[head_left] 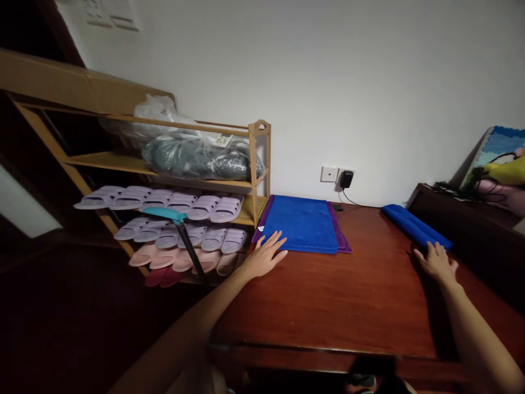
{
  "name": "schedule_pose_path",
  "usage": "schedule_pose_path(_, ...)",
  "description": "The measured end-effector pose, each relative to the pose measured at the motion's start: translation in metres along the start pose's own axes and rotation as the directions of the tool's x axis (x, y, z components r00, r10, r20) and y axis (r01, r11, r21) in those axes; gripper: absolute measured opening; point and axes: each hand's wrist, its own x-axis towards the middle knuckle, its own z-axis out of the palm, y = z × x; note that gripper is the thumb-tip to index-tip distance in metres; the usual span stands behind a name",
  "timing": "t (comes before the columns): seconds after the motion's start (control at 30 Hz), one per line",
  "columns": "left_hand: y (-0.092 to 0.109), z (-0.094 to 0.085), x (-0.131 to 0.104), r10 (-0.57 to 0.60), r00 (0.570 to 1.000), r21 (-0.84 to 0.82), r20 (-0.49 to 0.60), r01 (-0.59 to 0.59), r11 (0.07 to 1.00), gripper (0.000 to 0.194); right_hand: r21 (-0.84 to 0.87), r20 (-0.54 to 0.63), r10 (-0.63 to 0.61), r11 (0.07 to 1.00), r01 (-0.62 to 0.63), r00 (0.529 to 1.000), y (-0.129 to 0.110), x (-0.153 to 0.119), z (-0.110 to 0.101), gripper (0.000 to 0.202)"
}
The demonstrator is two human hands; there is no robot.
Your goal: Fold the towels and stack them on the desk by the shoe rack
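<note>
A folded blue cloth (303, 223) lies flat on a purple cloth (343, 241), toward the back left of the reddish-brown table (328, 295). My left hand (266, 256) is at the near left corner of these cloths, fingers spread, with nothing in its grasp. On the table's right side, a second blue cloth (414, 225), folded into a long narrow strip, lies at a slant. The near end of that strip is by the fingertips of my right hand (439, 264), which is open with its fingers apart.
Left of the table stands a wooden rack (259, 164) with rows of slippers (204, 207) and plastic-wrapped items (197, 156). A black adapter (346, 179) is plugged into the wall behind. A dark raised ledge (455, 219) with cables borders the right side.
</note>
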Motion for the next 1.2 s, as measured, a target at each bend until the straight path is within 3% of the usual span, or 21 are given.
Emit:
schedule_pose_path(0.23, 0.0, -0.001, 0.0, -0.041, 0.999, -0.049, -0.024, 0.04, 0.998, 0.054, -0.004, 0.035, 0.1, 0.995, -0.1, 0.994, 0.018, 0.017, 0.019, 0.096)
schedule_pose_path(0.4, -0.001, 0.0, -0.002, -0.042, 0.998, -0.049, -0.039, 0.04, 0.998, 0.055, -0.1, -0.005, 0.102, 0.99, -0.102, 0.995, 0.011, 0.022, 0.015, 0.082)
schedule_pose_path(0.47, 0.0, -0.001, -0.002, -0.042, 0.998, -0.043, -0.037, 0.041, 0.998, 0.055, -0.12, -0.026, 0.06, 0.991, -0.062, 0.998, 0.003, 0.021, 0.011, 0.075)
schedule_pose_path(0.6, 0.001, -0.004, -0.004, -0.036, 0.999, -0.025, -0.038, 0.035, 0.999, 0.055, -0.107, 0.095, -0.085, 0.99, 0.095, 0.992, -0.017, 0.009, 0.003, 0.059)
schedule_pose_path(0.7, 0.001, -0.003, -0.005, -0.013, 0.999, -0.012, -0.05, 0.012, 1.0, 0.054, -0.116, 0.143, -0.199, 0.969, 0.216, 0.969, -0.041, -0.029, -0.005, 0.058)
schedule_pose_path(0.77, -0.001, -0.001, -0.005, 0.009, 0.998, -0.004, -0.063, -0.009, 1.0, 0.051, -0.108, 0.147, -0.339, 0.928, 0.356, 0.929, -0.064, -0.075, -0.018, 0.058)
schedule_pose_path(0.9, 0.0, -0.002, -0.005, 0.066, 0.991, 0.046, -0.12, -0.061, 0.997, 0.042, 0.075, 0.078, -0.624, 0.781, 0.62, 0.778, -0.112, -0.185, -0.057, 0.061)
schedule_pose_path(0.97, 0.011, -0.01, -0.01, 0.098, 0.986, 0.055, -0.134, -0.092, 0.994, 0.039, 0.181, 0.117, -0.766, 0.642, 0.745, 0.632, -0.125, -0.225, -0.074, 0.062)
schedule_pose_path(1.0, 0.02, -0.016, -0.014, 0.119, 0.985, 0.048, -0.124, -0.114, 0.992, 0.039, 0.212, 0.111, -0.791, 0.611, 0.763, 0.602, -0.127, -0.238, -0.081, 0.063)
schedule_pose_path(1.03, 0.031, -0.022, -0.02, 0.148, 0.984, 0.036, -0.1, -0.145, 0.989, 0.041, 0.234, 0.099, -0.802, 0.594, 0.77, 0.588, -0.127, -0.245, -0.085, 0.065)
schedule_pose_path(1.2, 0.094, -0.04, -0.058, 0.314, 0.942, -0.007, 0.123, -0.315, 0.949, 0.068, 0.186, 0.005, -0.696, 0.706, 0.683, 0.718, -0.107, -0.238, -0.08, 0.064)
